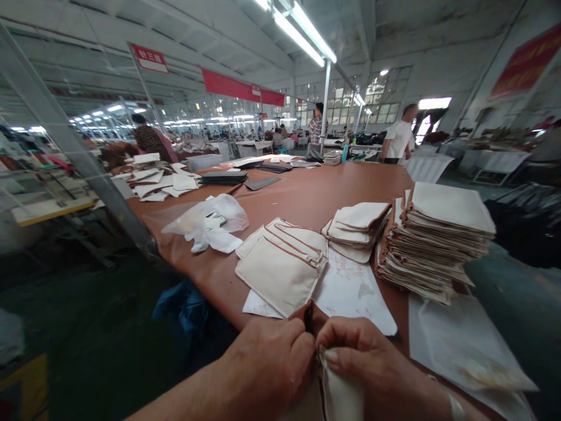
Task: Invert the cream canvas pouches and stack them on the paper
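Note:
Both hands meet at the near edge of the table, closed on one cream fabric panel with brown edging [346, 390]. My left hand [267, 362] has its fingers curled round the left side of the panel's edge. Thumb and fingers of my right hand [366, 354] pinch the edge on the other side. A brown strip sticks up between the hands, and the panel's lower part runs out of view. Just beyond lie several overlapping cream panels [280, 263], partly on a stained white sheet [350, 286].
On the brown-covered table [315, 193] stand a tall stack of panels [438, 240], a smaller pile [357, 228] and a crumpled plastic bag [210, 219]. Dark pieces [223, 177] and white offcuts [162, 181] lie farther off. A metal post [83, 146] rises at left. People stand beyond.

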{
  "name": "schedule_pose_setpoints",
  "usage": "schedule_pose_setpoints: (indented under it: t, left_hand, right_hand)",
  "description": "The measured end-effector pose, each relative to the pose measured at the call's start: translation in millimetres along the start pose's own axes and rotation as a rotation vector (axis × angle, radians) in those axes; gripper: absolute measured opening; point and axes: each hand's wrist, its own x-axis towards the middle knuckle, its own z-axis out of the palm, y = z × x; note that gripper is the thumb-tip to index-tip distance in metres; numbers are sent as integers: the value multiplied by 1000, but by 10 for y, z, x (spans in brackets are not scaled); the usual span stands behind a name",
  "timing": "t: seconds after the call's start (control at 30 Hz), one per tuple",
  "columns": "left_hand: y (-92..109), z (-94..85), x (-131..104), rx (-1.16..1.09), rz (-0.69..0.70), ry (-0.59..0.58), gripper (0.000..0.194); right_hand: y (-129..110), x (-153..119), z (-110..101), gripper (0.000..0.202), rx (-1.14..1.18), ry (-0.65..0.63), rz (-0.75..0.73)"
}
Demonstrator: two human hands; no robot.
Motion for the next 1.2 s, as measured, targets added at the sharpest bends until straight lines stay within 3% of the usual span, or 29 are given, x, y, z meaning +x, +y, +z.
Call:
schedule_pose_setpoints:
  t: [0.13, 0.23, 0.4, 0.47, 0.53, 0.63, 0.73, 0.87, 0.97, 1.1, 1.2]
  left_hand:
    - [94, 34, 16, 59, -11, 30, 15]
    - [134, 38, 23, -14, -95, 15, 12]
    - [59, -10, 49, -422, -283, -46, 11]
    - [12, -37, 70, -657, -338, -68, 12]
    - [-23, -43, 87, -964, -398, -124, 8]
    - [-47, 0, 98, -1466, -508, -221, 9]
    - [-67, 43, 98, -1681, -590, -206, 15]
    - [-101, -8, 87, -1535, -456, -178, 30]
    - [-95, -107, 71, -1235, -343, -165, 26]
    - [-73, -229, 46, -855, -300, -162, 25]
    - [-59, -236, 28, -874, -312, -135, 29]
  right_hand:
    - [55, -28, 29, 23, 102, 76, 43]
    - [75, -42, 15, 25, 26, 60, -5]
    - [29, -60, -37, 11, -401, 103, -165]
    - [13, -66, -41, 7, -466, 121, -189]
    - [17, -71, -33, 9, -382, 92, -161]
    - [66, -71, -6, 19, -67, -22, -58]
    - [133, -54, 20, 23, 199, -36, 32]
    - [165, -29, 18, 22, 217, -3, 33]
    - [112, -39, 12, 27, 113, -12, 0]
    - [-21, -91, 56, 33, -106, -51, -95]
    - [-86, -136, 114, 34, -192, -37, -145]
